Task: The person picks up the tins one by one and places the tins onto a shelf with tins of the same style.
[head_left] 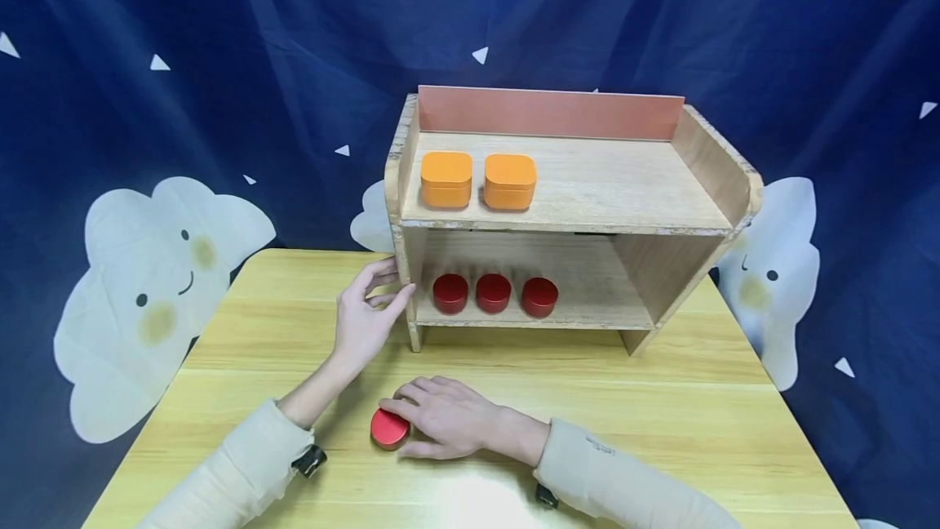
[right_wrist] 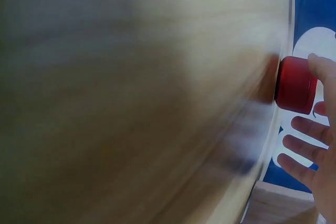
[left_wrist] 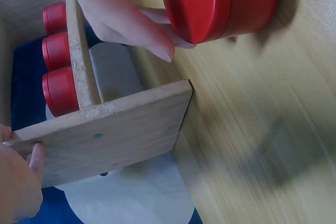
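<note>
My left hand (head_left: 365, 318) grips the front edge of the left side panel of a small two-tier wooden shelf (head_left: 573, 227), between thumb and fingers. On the table in front of it, my right hand (head_left: 451, 423) holds a round red tin (head_left: 389, 427) between thumb and index finger, the other fingers spread apart. The right wrist view shows the thumb on one side of the red tin (right_wrist: 295, 85). Three matching red tins (head_left: 493, 293) stand in a row on the lower tier. Two orange tins (head_left: 446, 180) with rounded corners sit at the left of the upper tier.
A pale wooden table (head_left: 698, 431) carries the shelf near its far edge. Behind hangs a dark blue curtain (head_left: 294, 64) with white triangles and smiling clouds (head_left: 147, 308). A pinkish board (head_left: 551, 113) closes the back of the upper tier.
</note>
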The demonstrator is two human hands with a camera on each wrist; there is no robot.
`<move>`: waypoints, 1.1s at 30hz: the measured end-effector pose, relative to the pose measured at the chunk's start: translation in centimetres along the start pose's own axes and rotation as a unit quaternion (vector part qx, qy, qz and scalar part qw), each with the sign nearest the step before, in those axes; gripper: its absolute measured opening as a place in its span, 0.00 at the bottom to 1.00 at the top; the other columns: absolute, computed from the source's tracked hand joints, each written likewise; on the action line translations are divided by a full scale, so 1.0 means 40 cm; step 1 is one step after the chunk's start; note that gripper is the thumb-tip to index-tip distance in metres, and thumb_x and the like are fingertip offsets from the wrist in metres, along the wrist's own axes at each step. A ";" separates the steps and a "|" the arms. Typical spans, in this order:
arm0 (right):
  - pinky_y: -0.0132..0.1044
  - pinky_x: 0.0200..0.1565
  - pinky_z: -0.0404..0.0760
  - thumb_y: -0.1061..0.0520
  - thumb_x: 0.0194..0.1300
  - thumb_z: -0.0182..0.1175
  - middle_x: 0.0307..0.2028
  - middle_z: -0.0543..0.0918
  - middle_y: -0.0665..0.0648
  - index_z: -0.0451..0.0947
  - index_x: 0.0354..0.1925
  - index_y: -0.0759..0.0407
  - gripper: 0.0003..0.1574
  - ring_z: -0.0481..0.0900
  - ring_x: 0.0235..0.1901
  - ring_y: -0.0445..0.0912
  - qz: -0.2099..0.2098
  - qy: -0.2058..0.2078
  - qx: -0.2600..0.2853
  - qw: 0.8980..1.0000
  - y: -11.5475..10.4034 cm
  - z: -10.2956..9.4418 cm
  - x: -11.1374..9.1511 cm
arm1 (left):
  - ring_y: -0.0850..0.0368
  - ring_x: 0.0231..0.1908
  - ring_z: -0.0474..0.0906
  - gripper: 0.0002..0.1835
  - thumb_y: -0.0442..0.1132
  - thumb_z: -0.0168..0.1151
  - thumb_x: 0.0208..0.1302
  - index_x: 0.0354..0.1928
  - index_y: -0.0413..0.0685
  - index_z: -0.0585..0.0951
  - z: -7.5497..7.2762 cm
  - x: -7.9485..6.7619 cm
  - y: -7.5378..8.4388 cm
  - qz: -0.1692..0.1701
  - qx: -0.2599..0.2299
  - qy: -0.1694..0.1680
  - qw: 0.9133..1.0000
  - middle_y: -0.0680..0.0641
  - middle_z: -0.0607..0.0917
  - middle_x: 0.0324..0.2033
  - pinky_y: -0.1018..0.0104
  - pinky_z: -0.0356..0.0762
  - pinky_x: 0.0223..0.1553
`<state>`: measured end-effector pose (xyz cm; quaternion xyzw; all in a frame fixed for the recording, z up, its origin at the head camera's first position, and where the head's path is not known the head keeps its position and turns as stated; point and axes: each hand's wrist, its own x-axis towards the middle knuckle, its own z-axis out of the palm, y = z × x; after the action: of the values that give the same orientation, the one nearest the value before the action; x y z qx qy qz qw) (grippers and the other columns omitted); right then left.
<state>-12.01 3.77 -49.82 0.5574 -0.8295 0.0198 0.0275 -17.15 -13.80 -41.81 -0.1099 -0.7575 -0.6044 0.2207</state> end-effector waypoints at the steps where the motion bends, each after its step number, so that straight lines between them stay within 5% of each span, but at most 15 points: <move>1: 0.35 0.67 0.81 0.26 0.77 0.51 0.65 0.79 0.47 0.64 0.79 0.47 0.44 0.78 0.64 0.42 -0.003 -0.003 -0.004 1.000 0.000 -0.001 0.003 | 0.71 0.48 0.83 0.21 0.28 0.73 0.65 0.60 0.36 0.82 0.000 0.000 0.000 0.000 0.000 0.000 1.000 0.35 0.88 0.53 0.77 0.89 0.46; 17: 0.29 0.57 0.84 0.31 0.77 0.52 0.57 0.83 0.44 0.70 0.73 0.45 0.36 0.81 0.56 0.38 -0.035 0.003 -0.056 0.998 0.007 0.008 0.022 | 0.70 0.48 0.84 0.22 0.28 0.73 0.64 0.60 0.36 0.82 -0.002 0.000 -0.004 0.002 0.001 0.001 1.000 0.35 0.89 0.52 0.77 0.90 0.45; 33: 0.28 0.53 0.83 0.31 0.75 0.54 0.52 0.83 0.42 0.74 0.69 0.45 0.34 0.81 0.49 0.36 -0.049 0.032 -0.073 0.996 0.019 0.002 -0.025 | 0.71 0.48 0.84 0.22 0.27 0.73 0.64 0.60 0.35 0.82 -0.002 0.001 -0.008 0.013 0.002 0.001 1.000 0.34 0.89 0.52 0.74 0.91 0.45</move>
<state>-12.32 4.99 -49.98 0.5931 -0.7991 -0.0245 0.0956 -17.33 -13.95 -42.06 -0.1186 -0.7570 -0.6001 0.2298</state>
